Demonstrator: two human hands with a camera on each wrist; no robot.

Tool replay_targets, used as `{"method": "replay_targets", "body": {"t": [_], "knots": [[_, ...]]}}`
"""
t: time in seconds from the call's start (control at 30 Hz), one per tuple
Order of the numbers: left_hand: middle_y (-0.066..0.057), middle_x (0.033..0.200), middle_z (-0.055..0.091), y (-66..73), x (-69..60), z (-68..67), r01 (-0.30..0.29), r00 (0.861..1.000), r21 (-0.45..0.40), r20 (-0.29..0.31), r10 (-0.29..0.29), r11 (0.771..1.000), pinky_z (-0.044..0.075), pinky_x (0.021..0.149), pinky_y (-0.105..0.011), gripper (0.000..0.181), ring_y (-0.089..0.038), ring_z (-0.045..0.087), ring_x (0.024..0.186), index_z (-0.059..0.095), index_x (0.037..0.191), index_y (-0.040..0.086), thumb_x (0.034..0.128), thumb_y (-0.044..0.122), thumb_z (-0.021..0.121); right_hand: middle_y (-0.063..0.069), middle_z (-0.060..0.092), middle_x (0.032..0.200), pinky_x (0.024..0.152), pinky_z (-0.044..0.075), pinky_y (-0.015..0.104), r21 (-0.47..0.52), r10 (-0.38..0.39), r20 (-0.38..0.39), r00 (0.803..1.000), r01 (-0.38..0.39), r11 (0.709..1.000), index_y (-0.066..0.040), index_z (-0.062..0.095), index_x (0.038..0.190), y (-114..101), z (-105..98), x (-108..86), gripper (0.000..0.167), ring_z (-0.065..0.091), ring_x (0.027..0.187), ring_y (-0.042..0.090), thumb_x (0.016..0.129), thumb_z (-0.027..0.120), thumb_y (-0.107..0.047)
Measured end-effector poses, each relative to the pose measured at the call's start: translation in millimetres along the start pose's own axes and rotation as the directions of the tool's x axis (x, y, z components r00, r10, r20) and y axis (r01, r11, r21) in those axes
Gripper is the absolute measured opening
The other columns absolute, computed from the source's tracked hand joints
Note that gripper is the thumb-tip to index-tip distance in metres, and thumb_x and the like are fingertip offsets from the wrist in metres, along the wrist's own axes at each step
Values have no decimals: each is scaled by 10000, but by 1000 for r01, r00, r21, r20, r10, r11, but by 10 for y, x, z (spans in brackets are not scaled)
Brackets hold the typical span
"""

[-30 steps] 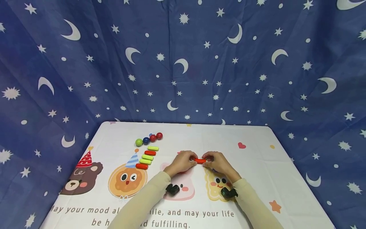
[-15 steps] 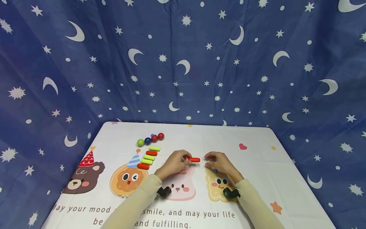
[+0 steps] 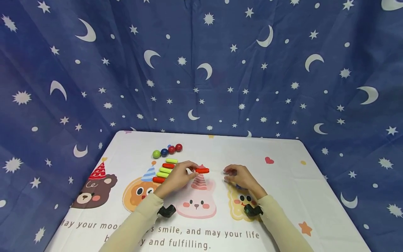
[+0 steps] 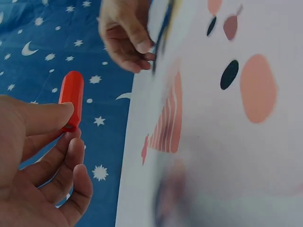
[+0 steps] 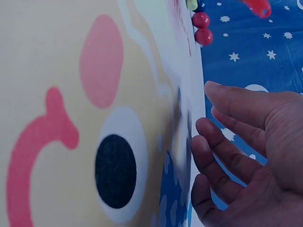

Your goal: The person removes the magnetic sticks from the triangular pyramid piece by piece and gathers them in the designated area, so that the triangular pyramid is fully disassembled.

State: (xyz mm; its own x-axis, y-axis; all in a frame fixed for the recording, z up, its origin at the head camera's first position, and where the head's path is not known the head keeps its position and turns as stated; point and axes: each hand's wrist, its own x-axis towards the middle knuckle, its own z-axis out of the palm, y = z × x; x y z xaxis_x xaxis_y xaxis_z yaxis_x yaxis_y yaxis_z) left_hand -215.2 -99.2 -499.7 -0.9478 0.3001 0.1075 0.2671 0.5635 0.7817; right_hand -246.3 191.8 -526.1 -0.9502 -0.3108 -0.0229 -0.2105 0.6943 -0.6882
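Between thumb and fingertips, my left hand (image 3: 180,175) pinches a red elongated faceted piece (image 3: 202,170), held roughly level over the printed rabbit's hat. In the left wrist view one end of that red piece (image 4: 73,94) sticks out past the thumb. My right hand (image 3: 241,177) is above the printed biscuit, thumb and fingers apart and loosely bent, with nothing between them, as the right wrist view of the hand (image 5: 246,142) also shows. Left of my left hand lies a column of similar pieces, among them a yellow-green piece (image 3: 171,161) and a red piece (image 3: 158,180), partly near the wrist.
Behind the column, a slanting row of balls touches end to end: a green ball (image 3: 156,154), a blue ball (image 3: 164,152) and two red balls (image 3: 178,147). A white printed cloth (image 3: 252,150) covers the table. A blue star-patterned curtain (image 3: 217,105) hangs beyond its far edge.
The right hand has let go of the red piece and stays near its place. My left hand has carried the piece leftward, toward the column.
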Motion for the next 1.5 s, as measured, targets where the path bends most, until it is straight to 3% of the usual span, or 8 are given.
{"method": "replay_targets", "body": {"t": [0.2, 0.33, 0.53, 0.83, 1.13, 1.5], "knots": [[61, 918, 656, -116, -161, -174, 38, 998, -16, -58, -39, 999, 442, 683, -237, 193, -156, 544, 794, 718, 1051, 209, 866, 162, 747, -38, 705, 944, 804, 506, 278, -5, 11, -8, 1000, -11, 1000, -150, 717, 1057, -14, -6, 19, 234, 610, 837, 87, 834, 785, -167], [48, 913, 672, -226, -265, -283, 34, 996, -3, -87, -35, 999, 433, 669, -228, 201, -134, 538, 790, 720, 1039, 214, 856, 138, 753, -36, 704, 939, 794, 505, 284, -13, -6, -7, 1000, 6, 1000, -132, 715, 1065, -19, -17, 18, 235, 608, 829, 92, 840, 777, -161], [14, 990, 693, -362, -434, -470, 26, 995, 27, -100, -23, 999, 448, 668, -240, 207, -149, 571, 817, 712, 1049, 226, 869, 125, 736, -38, 693, 925, 796, 498, 299, 0, -8, -3, 1000, 8, 1000, -141, 713, 1068, -27, -24, 23, 238, 605, 828, 109, 842, 776, -182], [30, 924, 679, -518, -643, -698, 44, 992, 62, -120, -36, 997, 436, 687, -238, 223, -158, 546, 819, 705, 1059, 208, 861, 114, 745, -38, 702, 954, 819, 501, 325, 1, -12, -9, 1000, 12, 1000, -150, 714, 1075, -29, -34, 33, 243, 610, 852, 119, 843, 776, -192], [17, 938, 668, -680, -777, -821, 135, 984, 149, -134, -115, 980, 426, 644, -219, 231, -140, 519, 728, 706, 1081, 168, 857, 133, 751, -28, 698, 943, 804, 501, 310, -10, -20, -4, 1000, 20, 1000, -142, 715, 1080, -19, -33, 38, 245, 619, 849, 119, 849, 772, -198], [13, 840, 652, -828, -907, -866, 159, 981, 154, -133, -139, 975, 434, 610, -215, 224, -110, 514, 683, 700, 1051, 135, 839, 97, 762, -38, 680, 913, 816, 497, 322, -12, 1, 3, 1000, -1, 1000, -162, 716, 1075, -4, -36, 40, 234, 611, 846, 110, 855, 767, -222]]}}
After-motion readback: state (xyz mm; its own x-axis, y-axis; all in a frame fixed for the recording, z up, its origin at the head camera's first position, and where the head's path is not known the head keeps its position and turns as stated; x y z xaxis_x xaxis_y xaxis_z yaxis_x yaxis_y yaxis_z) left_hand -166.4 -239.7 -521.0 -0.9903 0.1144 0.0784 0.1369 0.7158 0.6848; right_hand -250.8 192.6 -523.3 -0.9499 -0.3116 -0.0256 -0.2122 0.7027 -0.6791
